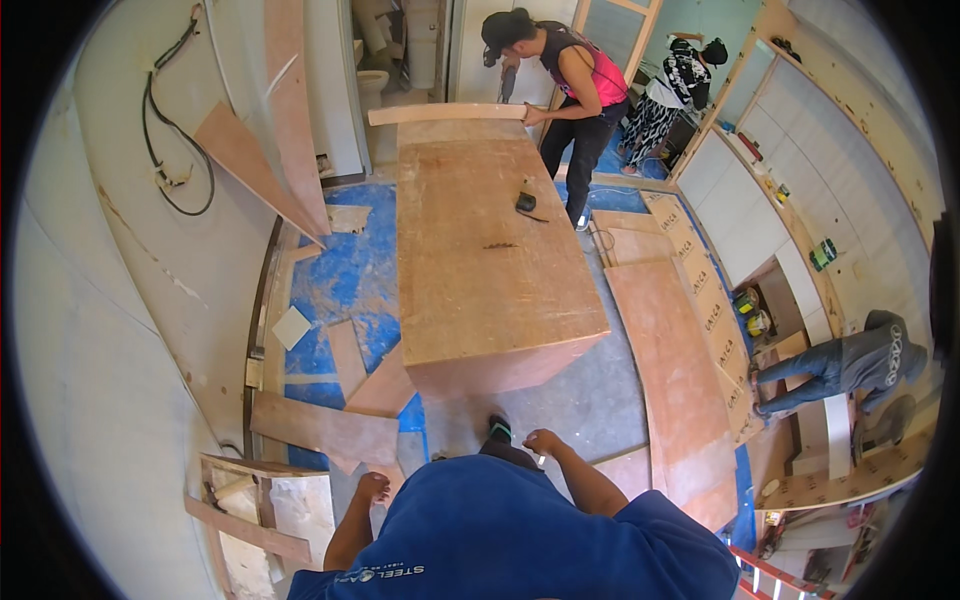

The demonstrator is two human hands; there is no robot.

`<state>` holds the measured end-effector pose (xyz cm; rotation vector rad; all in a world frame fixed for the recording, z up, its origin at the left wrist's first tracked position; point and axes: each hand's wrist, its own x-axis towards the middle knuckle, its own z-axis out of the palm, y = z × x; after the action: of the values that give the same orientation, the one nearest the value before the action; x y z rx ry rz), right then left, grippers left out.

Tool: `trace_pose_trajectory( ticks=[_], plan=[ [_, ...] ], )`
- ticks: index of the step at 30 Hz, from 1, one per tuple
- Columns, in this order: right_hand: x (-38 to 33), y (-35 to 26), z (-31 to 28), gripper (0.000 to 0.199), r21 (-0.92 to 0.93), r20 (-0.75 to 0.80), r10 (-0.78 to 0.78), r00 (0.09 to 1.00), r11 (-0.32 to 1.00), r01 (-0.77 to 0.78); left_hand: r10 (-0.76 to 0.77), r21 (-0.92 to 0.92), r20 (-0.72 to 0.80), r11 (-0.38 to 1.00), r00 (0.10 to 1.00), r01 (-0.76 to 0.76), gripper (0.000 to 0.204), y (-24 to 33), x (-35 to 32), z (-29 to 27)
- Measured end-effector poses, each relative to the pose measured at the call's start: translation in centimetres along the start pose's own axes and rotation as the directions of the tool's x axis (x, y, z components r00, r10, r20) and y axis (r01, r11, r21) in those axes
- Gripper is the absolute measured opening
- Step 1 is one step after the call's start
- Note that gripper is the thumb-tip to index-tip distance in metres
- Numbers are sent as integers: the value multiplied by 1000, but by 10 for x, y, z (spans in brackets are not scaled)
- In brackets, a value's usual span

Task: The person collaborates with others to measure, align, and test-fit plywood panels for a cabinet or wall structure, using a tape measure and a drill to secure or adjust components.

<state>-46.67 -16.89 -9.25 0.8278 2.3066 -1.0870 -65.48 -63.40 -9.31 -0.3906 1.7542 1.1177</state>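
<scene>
Both my hands hang low at either side of my blue shirt, short of a big plywood-topped workbench. My left hand is loosely curled with nothing visible in it, close to the plywood offcuts on the floor. My right hand is closed, and a small whitish thing shows below its fingers, too small to name. Neither hand touches the bench. On the benchtop lies a black tape measure. A curved wooden strip rests across its far end, where a co-worker holds it and a power drill.
Long plywood sheets lie right of the bench, over blue floor sheeting. Boards lean on the left wall beside a hanging black cable. Another person bends at the right; one more works at the back. A wooden frame stands near left.
</scene>
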Motion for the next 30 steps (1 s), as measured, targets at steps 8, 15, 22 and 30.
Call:
trace_pose_trajectory(
  ticks=[8,15,22,30],
  plan=[
    [-16,22,3,33,-111,79,58,995,993,-49,80,166,22,983,997,-82,7,-1,1,6],
    [-23,12,-8,36,-110,69,83,994,991,-75,206,314,129,919,970,-237,7,0,13,1],
    [-6,14,-12,37,-114,29,5,1000,993,-2,220,240,70,943,973,-230,7,11,9,14],
    [12,-66,-122,24,156,-323,-351,879,896,416,309,294,166,891,937,-346,8,-11,31,2]
  ],
)
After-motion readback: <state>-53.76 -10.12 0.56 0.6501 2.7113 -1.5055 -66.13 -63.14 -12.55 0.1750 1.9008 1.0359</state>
